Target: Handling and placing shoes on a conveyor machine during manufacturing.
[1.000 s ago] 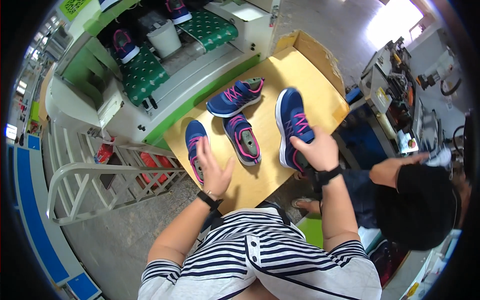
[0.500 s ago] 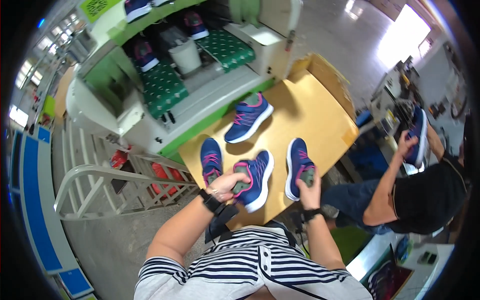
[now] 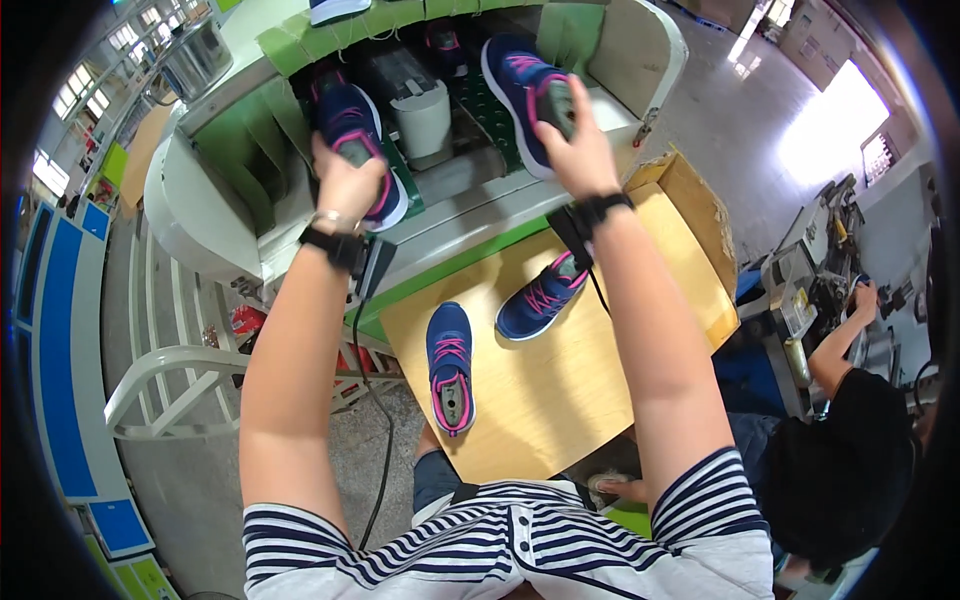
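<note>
Student: Shoes in raised hands: how is each one held, and which step do they mark?

Teacher: The left hand (image 3: pixel 350 188) is closed around the collar and heel of one navy shoe (image 3: pixel 348 115). The right hand (image 3: pixel 585 155) grips a second navy shoe (image 3: pixel 507 80) at its collar, index finger extended. Both toes point into the white machine (image 3: pixel 210 230), with the pale sole edges facing each other across a central block (image 3: pixel 424 122). The step in hand reads as presenting a pair at the machine's mouth.

Student: Do the soles rest on the dotted green belt (image 3: pixel 490 115)?

Teacher: That cannot be told from this view.

Student: And what lies on the wooden surface (image 3: pixel 560 410)?

Teacher: Two more navy shoes with pink laces, touched by neither hand. One straight-set shoe (image 3: pixel 449 345) stands along the left edge, toe toward the machine; an angled shoe (image 3: pixel 535 305) sits near the middle of the far edge, toe turned toward the left edge.

Student: What does the next move call for?

Teacher: In judgement, levelling both soles before the grip loosens, and keeping the heels clear of the machine's front lip. A further shoe (image 3: pixel 443 45), deeper inside, also needs clearance.
</note>
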### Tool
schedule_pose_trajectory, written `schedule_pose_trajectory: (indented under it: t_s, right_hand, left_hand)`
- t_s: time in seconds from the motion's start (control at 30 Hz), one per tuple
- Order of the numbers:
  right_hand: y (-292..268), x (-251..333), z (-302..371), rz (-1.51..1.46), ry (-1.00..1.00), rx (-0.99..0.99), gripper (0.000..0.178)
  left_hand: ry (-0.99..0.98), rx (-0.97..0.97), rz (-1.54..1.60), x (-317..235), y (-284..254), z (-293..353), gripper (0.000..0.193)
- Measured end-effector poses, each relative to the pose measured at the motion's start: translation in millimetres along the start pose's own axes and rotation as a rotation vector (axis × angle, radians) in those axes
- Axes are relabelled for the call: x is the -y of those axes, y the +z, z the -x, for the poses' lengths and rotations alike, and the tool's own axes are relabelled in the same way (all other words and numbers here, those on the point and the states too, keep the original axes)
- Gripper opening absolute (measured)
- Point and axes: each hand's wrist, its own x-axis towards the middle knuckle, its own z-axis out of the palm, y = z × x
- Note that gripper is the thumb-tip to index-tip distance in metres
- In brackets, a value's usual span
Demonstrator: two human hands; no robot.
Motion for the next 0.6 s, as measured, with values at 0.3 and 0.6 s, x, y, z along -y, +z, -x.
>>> schedule_pose_trajectory:
  t_s: [0.3, 0.6]
  right_hand:
    - [13, -106, 51, -0.023, 0.007, 0.363, 0.087]
    - [-65, -135, 175, 0.834, 0.050, 0.868, 0.077]
  left_hand:
    - [0.042, 0.257, 0.331, 1, -44, 122, 0.042]
    - [-0.041, 0.768, -0.011, 37, -69, 261, 0.051]
